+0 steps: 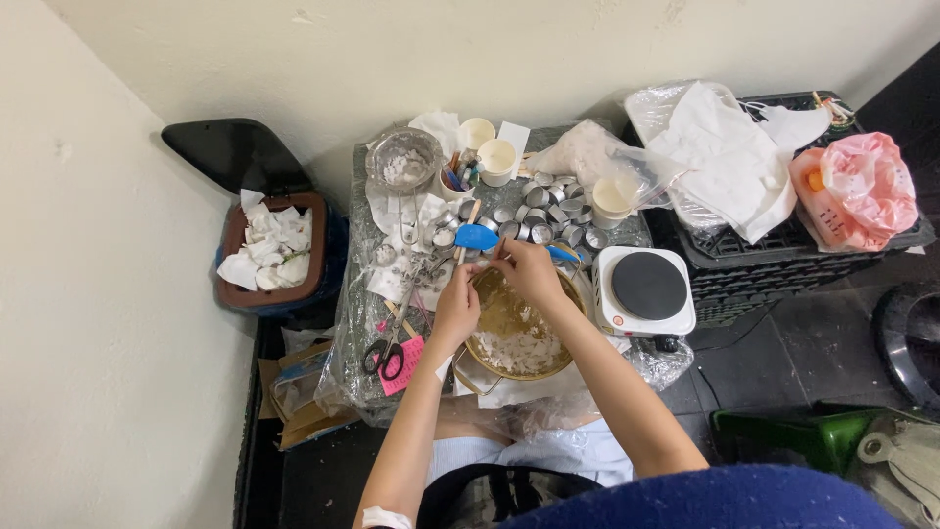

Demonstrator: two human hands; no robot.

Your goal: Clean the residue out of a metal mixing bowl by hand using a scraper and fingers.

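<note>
My left hand point(456, 306) hovers over the left rim of a gold-coloured pot point(516, 338) that holds pale wax flakes. Its fingers pinch a thin wooden stick that reaches up and to the right. My right hand point(529, 266) is above the pot's far rim, its fingertips closed on the other end of the same stick. Just beyond the hands lie a blue spatula point(477, 237) and several small empty metal cups point(548, 211).
A white single hot plate point(645, 289) stands right of the pot. Scissors point(386, 351) and a pink card lie at the left. Paper cups point(496, 160), a glass bowl point(403, 162) and plastic bags crowd the back. A bin point(269, 250) with tissues stands at the far left.
</note>
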